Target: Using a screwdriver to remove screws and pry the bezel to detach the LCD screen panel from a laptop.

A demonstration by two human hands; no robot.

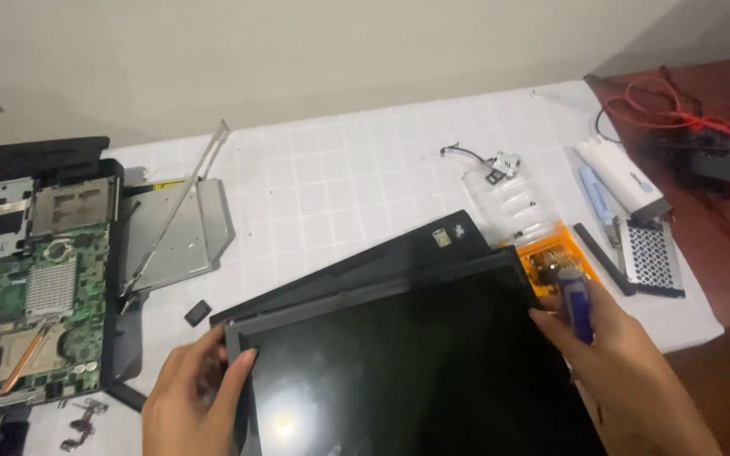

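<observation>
At the near edge of the table, your laptop screen panel (pixel 407 363) lies tilted, its long axis running from near left up to far right, sitting in its black lid (pixel 365 262). Your left hand (pixel 192 397) pinches the panel's left corner, thumb on the glass. Your right hand (pixel 627 380) presses the right edge while closed around a blue-handled screwdriver (pixel 576 300). Just beyond sits an orange screw tray (pixel 551 253); the opened laptop base (pixel 35 279) lies left. White table (pixel 356 169) stretches behind the lid.
</observation>
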